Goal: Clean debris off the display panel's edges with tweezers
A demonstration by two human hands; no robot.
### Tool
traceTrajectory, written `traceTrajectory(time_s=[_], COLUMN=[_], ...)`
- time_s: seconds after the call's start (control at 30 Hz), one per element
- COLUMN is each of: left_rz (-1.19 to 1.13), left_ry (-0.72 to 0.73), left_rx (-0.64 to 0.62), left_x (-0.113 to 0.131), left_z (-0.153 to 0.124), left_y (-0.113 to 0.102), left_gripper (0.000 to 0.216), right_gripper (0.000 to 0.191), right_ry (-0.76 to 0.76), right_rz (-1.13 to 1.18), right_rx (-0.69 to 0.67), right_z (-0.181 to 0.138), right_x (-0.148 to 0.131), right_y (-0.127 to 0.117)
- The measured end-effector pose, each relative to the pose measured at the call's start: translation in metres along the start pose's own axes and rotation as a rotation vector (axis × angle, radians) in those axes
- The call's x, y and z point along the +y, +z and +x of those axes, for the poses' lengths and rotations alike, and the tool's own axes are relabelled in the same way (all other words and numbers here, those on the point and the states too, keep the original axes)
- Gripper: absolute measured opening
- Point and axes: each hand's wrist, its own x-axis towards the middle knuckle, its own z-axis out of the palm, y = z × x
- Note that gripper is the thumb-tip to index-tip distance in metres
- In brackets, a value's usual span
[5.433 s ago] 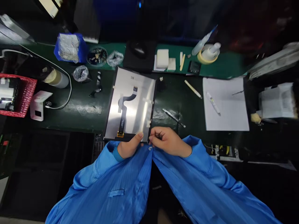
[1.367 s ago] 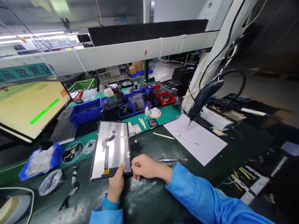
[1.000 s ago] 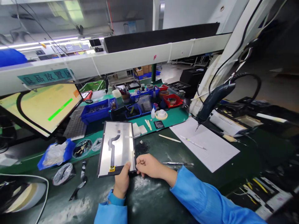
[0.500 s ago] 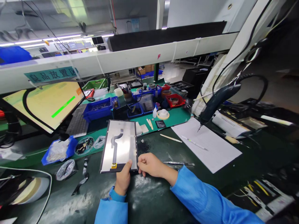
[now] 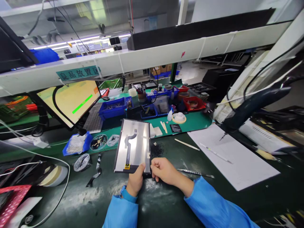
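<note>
Seemingly for steadiness, the left grip (image 5: 135,181) clasps the display panel (image 5: 139,148) by its near edge, left of the tweezers (image 5: 195,173), while the right grip (image 5: 164,171) curls at the corner, where any pinch is unclear.

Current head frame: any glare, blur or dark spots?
Head view: bright glare on the silver panel in the left hand; whitish sheen on the dark green bench; right hand fairly sharp; black tool at far right dark, soft-edged.

Tweezers (image 5: 196,173) right of the panel (image 5: 140,150), strip (image 5: 97,174) left — farther right, pen (image 5: 215,153) on paper (image 5: 237,171).
</note>
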Motion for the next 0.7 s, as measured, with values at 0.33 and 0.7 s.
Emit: traceTrajectory(time_s=[0.33, 0.7], left_rz=[0.043, -0.027], left_ry=[0.018, 0.044], left_rx=[-0.039, 0.002], left_x=[-0.002, -0.001], left_z=[-0.001, 0.002], left_y=[0.000, 0.001], left_gripper=[0.045, 0.039], right_gripper=[0.022, 0.025], right_ry=[0.001, -0.007], right_rz=[-0.004, -0.011], right_rx=[0.001, -0.017], right_z=[0.001, -0.001], right_x=[0.005, 0.002], right_y=[0.001, 0.000])
